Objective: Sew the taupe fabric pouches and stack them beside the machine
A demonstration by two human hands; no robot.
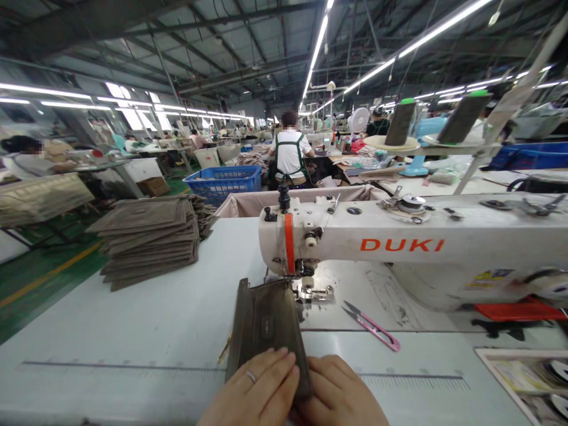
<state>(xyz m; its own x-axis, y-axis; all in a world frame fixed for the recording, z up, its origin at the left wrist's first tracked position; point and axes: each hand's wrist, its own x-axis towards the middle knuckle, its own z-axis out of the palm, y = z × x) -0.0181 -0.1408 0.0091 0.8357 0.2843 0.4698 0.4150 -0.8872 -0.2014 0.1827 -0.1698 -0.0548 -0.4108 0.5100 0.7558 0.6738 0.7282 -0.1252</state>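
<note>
Fabric pouch [270, 322], dark olive with a small dark label, lies flat on the white surface [133, 331] in our head camera's view, its far end just beside the presser foot [308, 290] of a white DUKI sewing machine [390, 239]. Our left grip [251, 384], with a ring on one finger, and our right grip [337, 393] rest side by side on its near end. Both are open and flat, fingers together, pressing down rather than closing around it. Even pressure like this seems the sound way to keep the fabric smooth and its long edges straight. A loose thread [224, 349] trails from the left edge. To the right, pink thread snips [377, 331] lie within reach near the machine's base, with a red tray [519, 309] farther along. To the left, the white surface stretches toward a stack of folded olive fabric pieces [148, 242], and past its edge lies the green factory floor [39, 284]. Beyond the machine, a co-worker [289, 157] in an apron sits at another station.
</note>
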